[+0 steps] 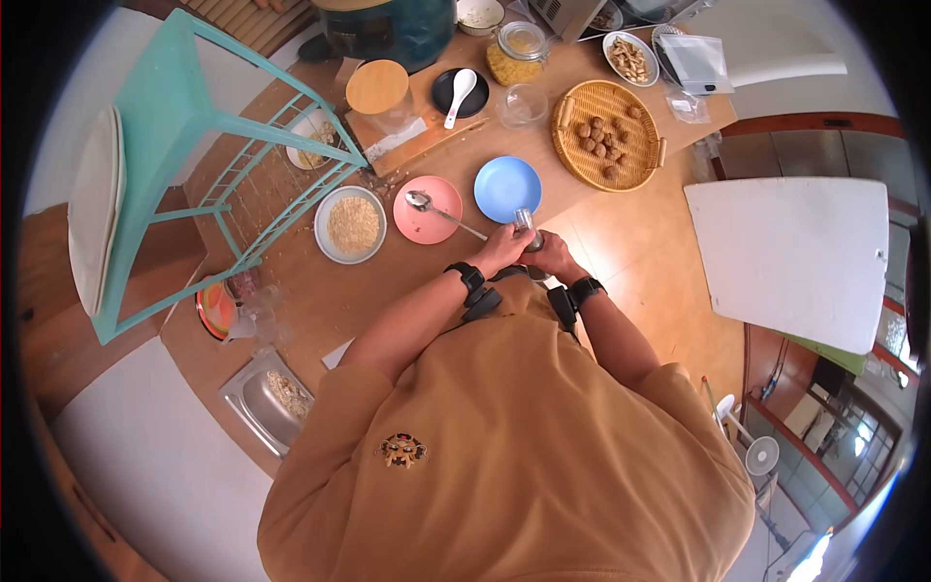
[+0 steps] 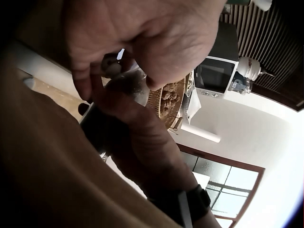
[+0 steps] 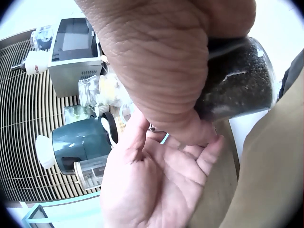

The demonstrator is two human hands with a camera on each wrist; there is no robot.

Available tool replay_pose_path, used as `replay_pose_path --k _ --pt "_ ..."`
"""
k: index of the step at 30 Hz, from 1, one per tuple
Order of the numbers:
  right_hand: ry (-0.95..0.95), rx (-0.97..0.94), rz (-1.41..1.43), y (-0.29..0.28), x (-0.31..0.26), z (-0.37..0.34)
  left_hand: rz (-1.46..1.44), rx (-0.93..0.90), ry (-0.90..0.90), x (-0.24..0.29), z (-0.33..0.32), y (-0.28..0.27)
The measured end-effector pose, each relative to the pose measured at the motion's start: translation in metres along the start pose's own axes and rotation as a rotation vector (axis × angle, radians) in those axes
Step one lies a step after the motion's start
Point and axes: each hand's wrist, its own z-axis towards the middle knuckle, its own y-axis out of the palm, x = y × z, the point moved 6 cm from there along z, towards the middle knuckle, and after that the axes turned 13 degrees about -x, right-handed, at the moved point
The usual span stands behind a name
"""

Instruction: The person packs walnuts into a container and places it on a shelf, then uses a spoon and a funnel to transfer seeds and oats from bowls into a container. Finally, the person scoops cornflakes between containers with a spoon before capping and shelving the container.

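Close to the body, both hands meet at a glass jar (image 1: 529, 231). In the right wrist view the jar (image 3: 240, 78) holds dark grains, and the right hand (image 3: 166, 61) is curled round it. The left hand (image 3: 156, 178) is palm up beside it, its fingertips against the right hand. From the left wrist, the left hand (image 2: 142, 38) bends its fingers about the jar's clear end (image 2: 133, 85), while the right hand (image 2: 147, 128) lies below. Ahead of the hands are a blue plate (image 1: 507, 189) and a pink plate (image 1: 424, 225) with a metal spoon (image 1: 420, 200).
A basket of walnuts (image 1: 570, 165) stands right of the blue plate. Left are a bowl of flakes (image 1: 352, 225) and a turquoise rack (image 1: 208, 126). Behind stand a white spoon (image 1: 462, 92) on a black dish, a lidded canister (image 1: 379, 89) and a jar of yellow pieces (image 1: 516, 56).
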Motion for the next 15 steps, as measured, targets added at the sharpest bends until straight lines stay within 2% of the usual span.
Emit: replay_pose_path --k 7,11,15 --pt "0.029 -0.193 0.135 -0.008 -0.006 0.01 -0.348 0.038 -0.18 -0.01 0.011 0.002" --pt "0.084 -0.217 0.089 -0.013 -0.002 0.016 -0.506 0.036 -0.222 -0.019 0.015 0.005" --pt "0.142 -0.204 0.016 -0.019 -0.003 0.016 -0.542 0.03 -0.256 -0.023 0.018 0.005"
